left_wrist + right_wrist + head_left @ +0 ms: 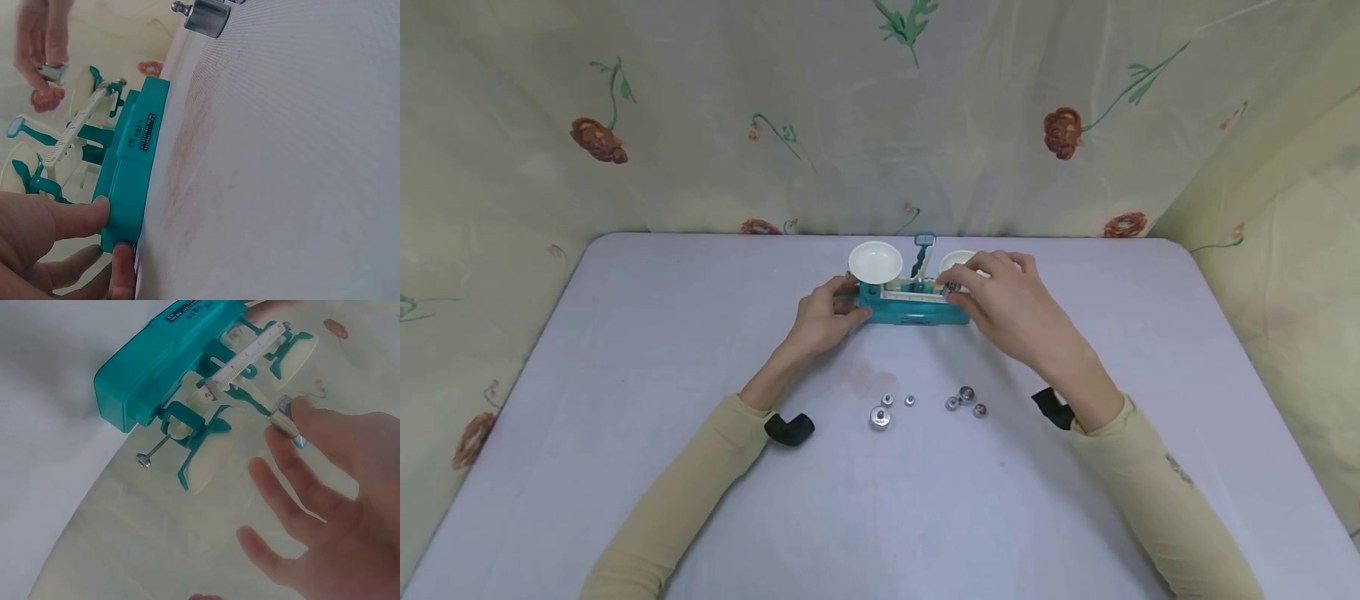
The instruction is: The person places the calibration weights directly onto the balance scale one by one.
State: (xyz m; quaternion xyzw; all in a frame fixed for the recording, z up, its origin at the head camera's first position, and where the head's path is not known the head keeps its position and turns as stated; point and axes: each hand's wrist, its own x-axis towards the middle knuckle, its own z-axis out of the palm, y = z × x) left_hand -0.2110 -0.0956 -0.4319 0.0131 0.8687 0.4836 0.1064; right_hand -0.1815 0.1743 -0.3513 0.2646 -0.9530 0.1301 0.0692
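metal weight (pixel 284 419) is hovering near right pan (pixel 953 259) of teal scale (pixel 913 313), right hand (pixel 1011 304) pinching it; left hand (pixel 826 318) is gripping scale's end; base label (pixel 147 132) is showing tiny unreadable print; other weights (pixel 880 418) are standing on table (pixel 880 525).

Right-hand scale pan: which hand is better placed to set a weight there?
Likely the right hand: it pinches a metal weight near that pan; the left hand holds the teal base at its opposite end.
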